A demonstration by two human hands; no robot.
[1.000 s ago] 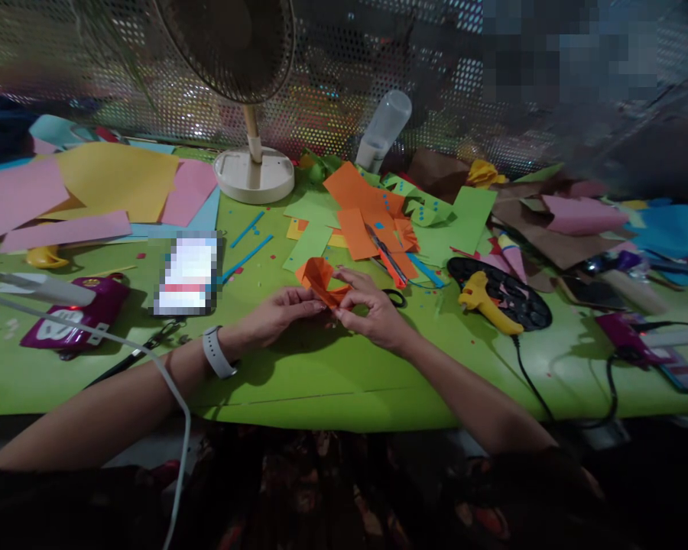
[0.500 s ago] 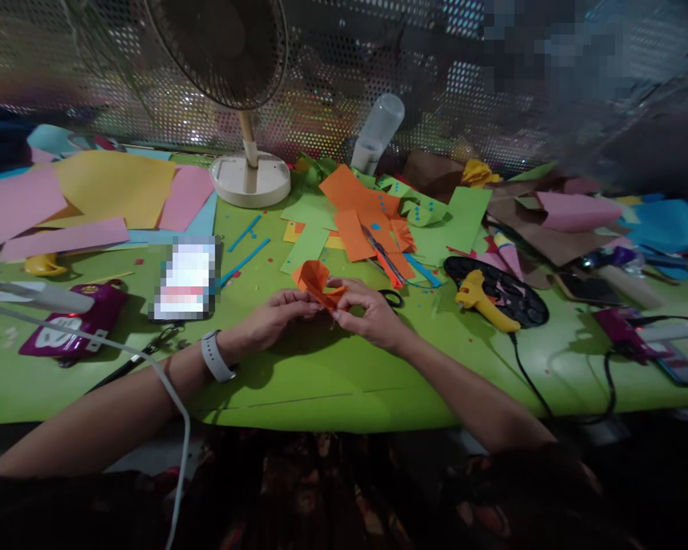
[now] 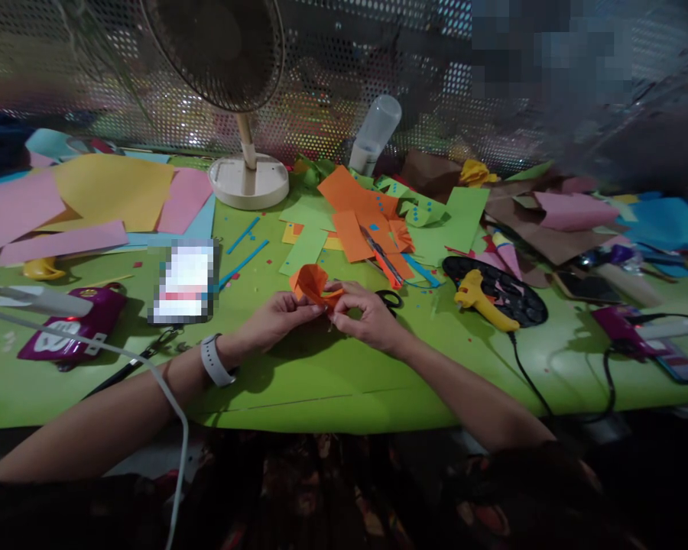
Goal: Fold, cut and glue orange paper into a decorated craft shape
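Both hands meet over the middle of the green counter (image 3: 321, 386), just above its surface, and share a small folded piece of orange paper (image 3: 308, 281). The left hand (image 3: 276, 319) is nearly closed, its fingers curled in and its fingertips pinching the near edge of the orange paper from the left; a pale watch (image 3: 213, 360) sits on that wrist. The right hand (image 3: 368, 319) is also narrow, with thumb and forefinger pressed together on the right end of the same paper and the other fingers bent loosely beneath. The paper stands up a little between the two grips, its folded flap rising on the far side of the fingers, clear of the counter. Just beyond the right hand lie black-handled scissors (image 3: 391, 298), close to the knuckles but not touching them. Further right, a yellow glue gun (image 3: 481, 299) rests across a dark tray (image 3: 510, 294), its cord trailing off the near edge. Behind the hands is a heap of orange and green sheets (image 3: 349, 206), and a fan (image 3: 248, 181) stands on its round base at the back. Blue paper strips (image 3: 244, 258) lie left of the folded piece, well apart from the left hand.
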